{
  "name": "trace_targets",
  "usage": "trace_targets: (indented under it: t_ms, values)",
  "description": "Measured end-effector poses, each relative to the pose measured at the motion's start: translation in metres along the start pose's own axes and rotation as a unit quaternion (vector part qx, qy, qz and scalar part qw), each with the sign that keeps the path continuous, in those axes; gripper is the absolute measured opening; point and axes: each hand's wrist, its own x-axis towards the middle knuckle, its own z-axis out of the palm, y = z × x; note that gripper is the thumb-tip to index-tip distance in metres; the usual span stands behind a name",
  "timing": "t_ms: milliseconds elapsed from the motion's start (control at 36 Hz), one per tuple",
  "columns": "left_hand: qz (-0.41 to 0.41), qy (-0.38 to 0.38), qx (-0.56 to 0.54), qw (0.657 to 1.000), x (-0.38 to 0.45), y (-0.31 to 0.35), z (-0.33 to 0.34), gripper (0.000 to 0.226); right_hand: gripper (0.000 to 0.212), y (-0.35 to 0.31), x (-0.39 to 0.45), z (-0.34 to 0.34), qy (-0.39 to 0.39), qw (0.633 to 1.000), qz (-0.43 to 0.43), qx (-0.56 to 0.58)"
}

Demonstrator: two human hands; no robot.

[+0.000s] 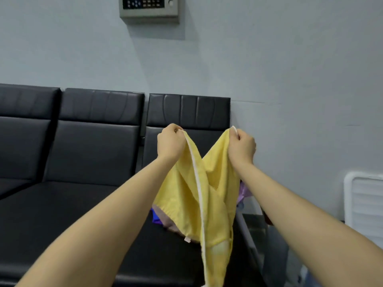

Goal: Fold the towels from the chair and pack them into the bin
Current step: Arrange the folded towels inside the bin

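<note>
I hold the yellow towel (209,195) up in the air over the chair (87,154), one top corner pinched in my left hand (170,142) and one in my right hand (242,147). The corners are close together, so the cloth sags and twists between them; I think a fold made now can come out crooked, and a thin pinch may slip. Its low end runs out of view. Behind it I see only bits of a pile (163,219), purple and pink. I cannot see the bin.
</note>
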Motion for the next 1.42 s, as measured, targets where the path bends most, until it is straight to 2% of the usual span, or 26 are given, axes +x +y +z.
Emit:
trace_targets:
  t_ms: [83,139,194,222,306,417,500,611,667,722,806,944,1056,1139,1250,1306,1417]
  values:
    - [-0.051,-0.014,-0.076,0.996,0.002,0.010,-0.001,0.022,0.047,-0.004,0.002,-0.003,0.030,0.999,0.010,-0.008]
    - [-0.064,-0.043,-0.070,0.995,0.002,0.013,-0.002,0.039,0.047,-0.006,0.004,-0.005,0.042,0.999,0.018,-0.016]
    - [-0.053,-0.065,-0.022,0.996,0.004,0.013,-0.002,0.059,0.047,-0.006,0.007,-0.008,0.051,0.998,0.021,-0.013]
    - [-0.043,-0.067,0.009,0.997,0.004,0.013,-0.002,0.061,0.047,-0.006,0.008,-0.009,0.055,0.998,0.018,-0.005]
    - [0.007,-0.061,0.115,0.991,0.006,0.010,-0.002,0.054,0.048,-0.005,0.014,-0.013,0.066,0.997,0.015,0.026]
    - [0.090,-0.063,0.272,0.956,0.010,-0.001,-0.003,0.034,0.047,-0.004,0.017,-0.019,0.076,0.996,0.025,0.029]
    - [0.069,-0.093,0.202,0.973,0.015,-0.003,0.000,0.023,0.041,0.003,0.019,-0.019,0.059,0.997,0.044,0.034]
    - [0.086,-0.140,0.056,0.985,0.010,0.005,0.011,0.019,0.006,0.010,0.009,-0.012,-0.023,0.996,0.032,0.074]
    - [0.109,-0.173,0.021,0.979,0.005,0.013,0.016,0.017,0.024,0.010,0.002,-0.008,-0.078,0.991,0.009,0.109]
    - [0.132,-0.211,0.004,0.968,0.001,0.021,0.020,0.016,0.029,0.007,-0.002,-0.006,-0.123,0.985,-0.014,0.116]
    - [0.157,-0.244,0.001,0.957,-0.002,0.029,0.023,0.019,0.019,0.003,-0.003,-0.003,-0.168,0.980,-0.017,0.105]
    - [0.170,-0.257,0.019,0.951,-0.001,0.029,0.021,0.023,0.005,0.004,-0.001,-0.002,-0.204,0.976,-0.015,0.069]
    - [0.132,-0.245,0.015,0.960,-0.004,0.025,0.022,0.032,0.010,0.007,0.002,-0.001,-0.180,0.983,-0.021,0.015]
    - [0.076,-0.283,0.056,0.954,-0.006,0.029,0.020,0.042,0.010,0.008,0.005,-0.001,-0.141,0.990,-0.003,-0.009]
    - [0.047,-0.303,0.172,0.936,-0.007,0.032,0.022,0.018,0.011,0.009,0.010,-0.005,-0.080,0.996,0.024,-0.018]
    - [0.021,-0.283,0.151,0.947,-0.006,0.027,0.025,0.018,0.012,0.011,0.012,-0.008,-0.055,0.997,0.040,-0.022]
    - [-0.005,-0.202,0.010,0.979,-0.009,0.022,0.032,0.023,0.013,0.017,0.014,-0.014,-0.035,0.997,0.058,-0.027]
